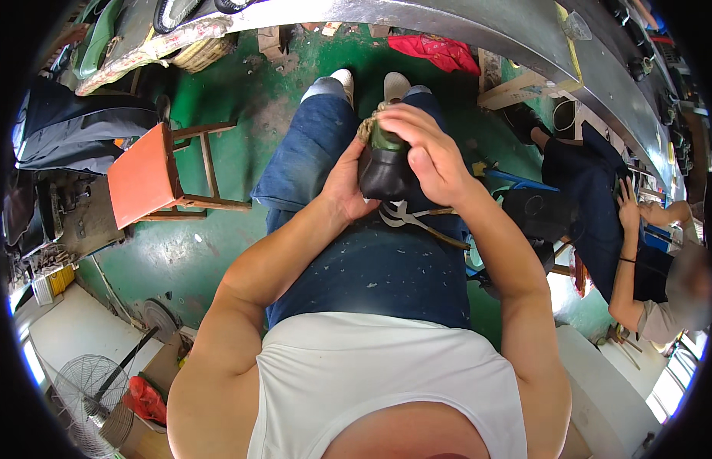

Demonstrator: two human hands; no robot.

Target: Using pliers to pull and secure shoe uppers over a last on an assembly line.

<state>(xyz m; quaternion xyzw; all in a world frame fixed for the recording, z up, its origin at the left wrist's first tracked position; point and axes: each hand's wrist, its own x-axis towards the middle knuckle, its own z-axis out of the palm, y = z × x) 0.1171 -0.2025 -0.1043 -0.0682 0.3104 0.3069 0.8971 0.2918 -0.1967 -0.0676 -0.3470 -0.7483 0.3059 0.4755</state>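
Above my lap I hold a dark shoe (pixel 385 174) with a smooth, rounded black end towards me and a green part beyond it. Mottled green-brown material is bunched at its far end. My left hand (pixel 345 180) is closed round its left side, thumb near the black end. Over the top and right side curves my right hand (pixel 431 150), its fingers together across the green part; what lies under the fingertips is hidden. A pair of pincers (pixel 405 218) with bright metal jaws and brownish handles rests on my dark apron (pixel 371 268), just nearer to me than the shoe.
A long metal-edged workbench (pixel 448 23) curves across the far side. An orange-seated wooden stool (pixel 145 176) stands at left. Red cloth (pixel 435 53) lies on the green floor. At right another person (pixel 631 229) sits close by. A fan (pixel 92 398) is at lower left.
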